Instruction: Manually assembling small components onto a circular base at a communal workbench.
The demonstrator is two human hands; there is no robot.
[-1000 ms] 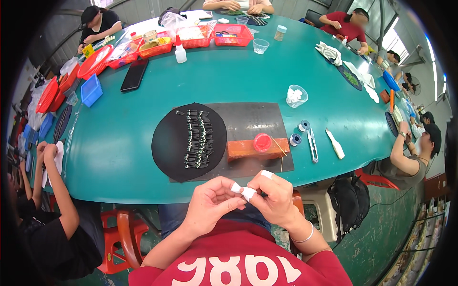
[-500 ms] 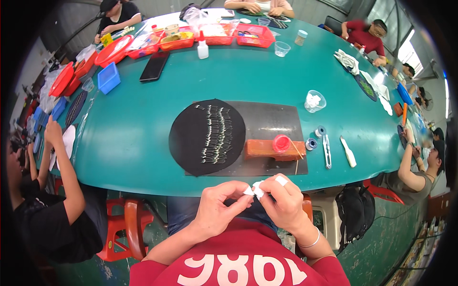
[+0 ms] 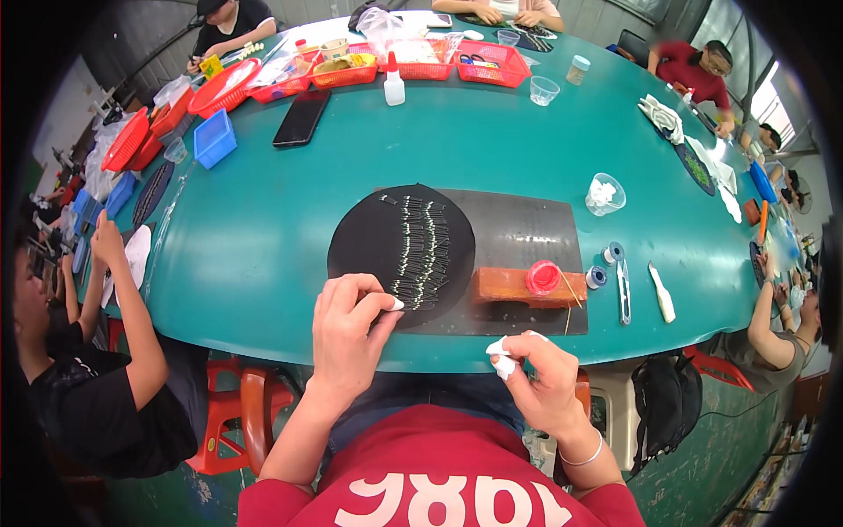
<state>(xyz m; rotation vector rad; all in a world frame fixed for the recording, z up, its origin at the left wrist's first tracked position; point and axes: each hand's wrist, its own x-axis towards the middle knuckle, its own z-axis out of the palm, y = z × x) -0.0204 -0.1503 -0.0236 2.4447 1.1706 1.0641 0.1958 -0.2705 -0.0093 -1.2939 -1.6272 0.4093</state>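
Black round pad [image 3: 378, 241] with rows of small pins on green desk [image 3: 263, 237], atop dark mat [image 3: 527, 233] | left hand [image 3: 347, 338] fingers pinching at pad's near edge | right hand [image 3: 544, 378] fingers holding white wad [image 3: 502, 360] below desk edge

Round black disc [image 3: 369, 250] looked matt, cloth-like; rows of thin glossy metal pins [image 3: 420, 255] lay on it. At its 3 o'clock, rough orange-brown block [image 3: 505, 288]. Glossy smooth teal tabletop [image 3: 263, 228].
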